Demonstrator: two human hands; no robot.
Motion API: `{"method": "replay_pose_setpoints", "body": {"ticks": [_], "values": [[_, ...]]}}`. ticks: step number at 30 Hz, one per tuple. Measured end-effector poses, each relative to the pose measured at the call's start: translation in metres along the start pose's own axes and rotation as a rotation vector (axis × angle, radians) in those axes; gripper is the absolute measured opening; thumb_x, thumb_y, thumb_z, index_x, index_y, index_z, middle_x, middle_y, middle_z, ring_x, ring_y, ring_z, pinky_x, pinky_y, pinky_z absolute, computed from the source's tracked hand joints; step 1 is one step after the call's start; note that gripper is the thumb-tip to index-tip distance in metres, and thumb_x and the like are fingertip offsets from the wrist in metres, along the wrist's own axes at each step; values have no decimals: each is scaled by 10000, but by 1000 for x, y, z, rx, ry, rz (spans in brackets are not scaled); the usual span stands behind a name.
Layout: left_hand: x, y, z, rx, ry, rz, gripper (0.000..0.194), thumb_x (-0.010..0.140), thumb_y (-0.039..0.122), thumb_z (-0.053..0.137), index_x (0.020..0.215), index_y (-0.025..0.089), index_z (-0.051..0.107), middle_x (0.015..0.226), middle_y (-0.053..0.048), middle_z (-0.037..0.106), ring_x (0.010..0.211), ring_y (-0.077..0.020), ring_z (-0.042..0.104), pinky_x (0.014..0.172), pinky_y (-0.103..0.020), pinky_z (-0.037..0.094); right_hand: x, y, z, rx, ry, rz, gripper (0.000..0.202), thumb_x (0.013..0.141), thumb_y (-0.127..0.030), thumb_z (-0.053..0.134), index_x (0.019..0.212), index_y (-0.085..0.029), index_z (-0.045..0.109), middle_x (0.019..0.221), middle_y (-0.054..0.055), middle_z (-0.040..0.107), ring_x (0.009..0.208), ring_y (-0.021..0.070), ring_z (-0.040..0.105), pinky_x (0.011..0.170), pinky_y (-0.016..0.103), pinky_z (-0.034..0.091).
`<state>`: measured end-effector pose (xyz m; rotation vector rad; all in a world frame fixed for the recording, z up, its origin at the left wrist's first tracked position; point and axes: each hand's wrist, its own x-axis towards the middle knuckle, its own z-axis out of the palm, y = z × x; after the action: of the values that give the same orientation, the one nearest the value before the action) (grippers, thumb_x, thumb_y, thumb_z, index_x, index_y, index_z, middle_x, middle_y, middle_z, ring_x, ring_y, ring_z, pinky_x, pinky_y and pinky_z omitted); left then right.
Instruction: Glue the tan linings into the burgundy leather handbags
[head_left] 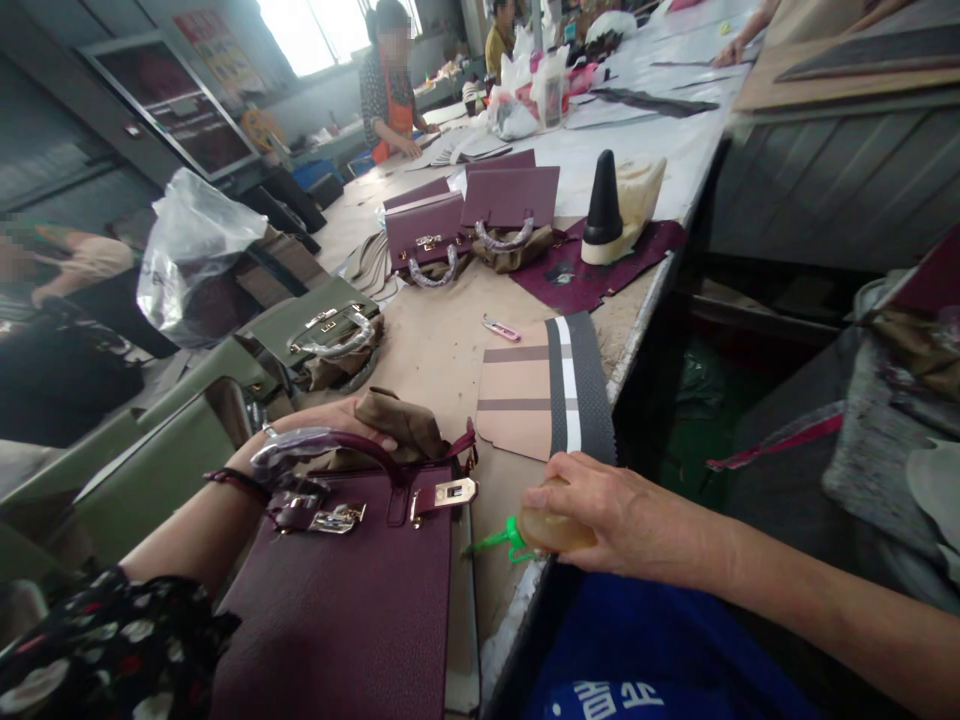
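A burgundy handbag (352, 610) lies flat at the table's near edge, with gold clasp fittings and a handle (367, 445) partly wrapped in clear film. My left hand (352, 420) is behind the handle at the bag's top, closed on the bunched brown lining (405, 425); some fingers are hidden by cloth. In my right hand (600, 505) is a squeeze bottle (559, 525) of amber liquid, held on its side. Its green nozzle (491, 543) points left, with the tip at the bag's right side edge.
Beyond lie a striped panel (525, 390), a pink cutter (501, 328) and a black cone-topped bottle (602, 205) on burgundy leather (562, 275). Green handbags (322, 325) line the left; more burgundy bags (427, 230) stand farther back. A person in an orange apron (396, 105) works at the far end.
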<state>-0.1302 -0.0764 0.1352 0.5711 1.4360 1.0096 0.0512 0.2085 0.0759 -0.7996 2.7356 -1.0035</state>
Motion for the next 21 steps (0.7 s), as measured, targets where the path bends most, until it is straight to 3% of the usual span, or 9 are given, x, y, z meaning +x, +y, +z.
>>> {"method": "replay_pose_setpoints", "body": {"ticks": [6,13,17,21], "values": [[-1,8,8,30,32,25,404,744,185,637,1137,100,598,1174,-139,611,1126,-302,531,1000,-371,395,12,7,-5,-100,104,38,419,746,-186,675,1149,-254,582,992,56,512,928,198,522,831,316,481],[-4,26,23,244,98,-9,319,742,223,595,1018,71,642,1088,-130,645,1062,-313,550,988,-377,379,3,-2,-3,-21,-4,5,388,756,-211,677,1130,-261,589,948,37,509,883,179,524,784,286,489],[-5,26,26,169,124,2,353,747,157,551,1085,76,611,1110,-108,639,1079,-307,542,971,-357,389,5,0,-4,-23,9,24,394,752,-183,667,1133,-250,589,960,43,509,889,181,525,805,296,486],[-3,22,21,131,59,44,371,736,123,576,1100,56,610,1125,-118,635,1093,-293,539,980,-342,386,7,-2,-6,-58,24,40,414,743,-138,647,1134,-256,584,985,45,504,932,194,513,823,311,480]]}}
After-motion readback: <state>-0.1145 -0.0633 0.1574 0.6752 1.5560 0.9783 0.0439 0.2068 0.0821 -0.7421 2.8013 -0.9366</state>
